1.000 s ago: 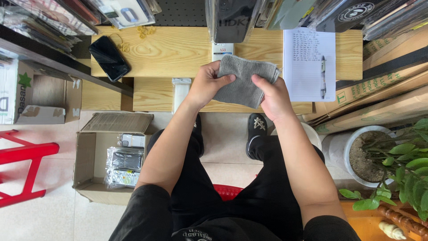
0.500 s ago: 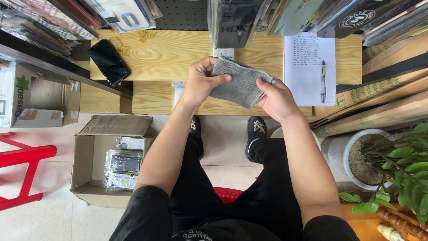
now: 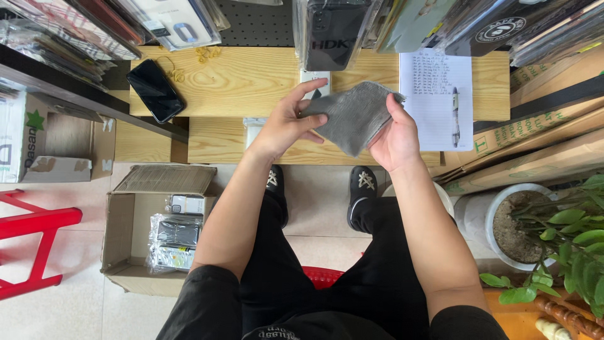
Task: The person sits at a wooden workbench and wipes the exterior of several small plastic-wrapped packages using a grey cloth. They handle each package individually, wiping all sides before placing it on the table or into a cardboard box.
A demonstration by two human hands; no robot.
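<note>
Grey cloth held up between both hands over the wooden desk.

I see the right hand (image 3: 395, 135) cupping the grey microfibre cloth (image 3: 353, 116) from beneath, fingers curled on its edge, while the left hand (image 3: 286, 123) pinches its near side, remaining fingers spread apart (something may sit inside; I cannot tell). I judge this mid-fold or mid-wipe; next calls for a firmer two-handed grip above the desk (image 3: 251, 82).
</note>
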